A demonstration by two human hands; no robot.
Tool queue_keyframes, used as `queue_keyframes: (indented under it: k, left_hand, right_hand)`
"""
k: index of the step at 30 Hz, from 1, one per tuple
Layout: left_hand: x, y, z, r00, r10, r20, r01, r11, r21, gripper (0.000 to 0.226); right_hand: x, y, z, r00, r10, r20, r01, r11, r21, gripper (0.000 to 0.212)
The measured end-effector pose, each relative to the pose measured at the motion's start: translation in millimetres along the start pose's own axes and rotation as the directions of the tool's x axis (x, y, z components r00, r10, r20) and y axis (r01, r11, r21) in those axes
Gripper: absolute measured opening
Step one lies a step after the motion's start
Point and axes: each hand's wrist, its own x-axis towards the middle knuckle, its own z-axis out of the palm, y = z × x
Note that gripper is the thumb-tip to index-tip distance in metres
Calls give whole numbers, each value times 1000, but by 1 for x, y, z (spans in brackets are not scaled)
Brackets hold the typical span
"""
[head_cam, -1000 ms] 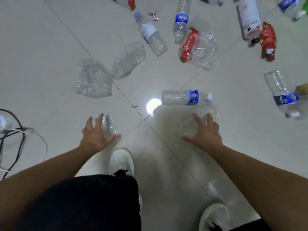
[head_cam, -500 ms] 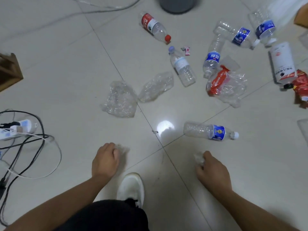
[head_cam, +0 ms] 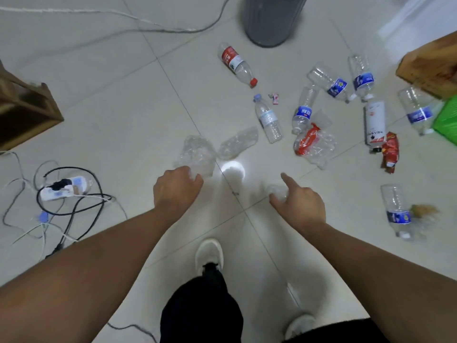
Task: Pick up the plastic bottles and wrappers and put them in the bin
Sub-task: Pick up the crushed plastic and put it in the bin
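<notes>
A: What is in the hands?
B: Each fist is clenched on a wad of crumpled clear plastic: the left hand (head_cam: 176, 188) closes over one that barely shows past the knuckles, and the right hand (head_cam: 300, 206) grips the clear wrapper (head_cam: 278, 190) with its forefinger stretched out. Such film looks near weightless, soft and springy, so a full-fist squeeze suits it; I judge it would unfold if the hold slackened

A: And the litter left on the tiles?
B: A flattened clear sheet (head_cam: 196, 154) lies just beyond the left knuckles, a crushed bottle (head_cam: 237, 143) beside it. Farther off, the red-labelled bottle (head_cam: 236, 64) and several blue-labelled ones lie on their sides. Empty and thin-walled, they should be light, smooth and apt to roll; take them around the waist or by the stiffer neck

A: Where do they go?
B: The grey bin (head_cam: 270, 21) stands at the far edge, well apart from both hands
</notes>
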Motion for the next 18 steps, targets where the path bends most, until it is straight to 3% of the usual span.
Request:
queue_keyframes:
  k: [6,10,13,18]
  left_hand:
    - [-10,-8,-59,1000,18,7,-18,1000,5,32]
    - [0,4,-80,1000,-17,-1,17,1000,-3,23]
    - [15,20,-74,994,-101,33,102,994,-33,48]
    - [68,30,-14,978,-105,178,105,994,11,105]
  right_hand:
    - [14,-59,-61,987,12,162,-29,994,102,59]
    - [33,-77,-79,974,-99,202,84,993,80,57]
    - [57,-79,-84,967,-165,196,150,985,90,68]
    - [133,-78,-44,950,-240,201,245,970,0,85]
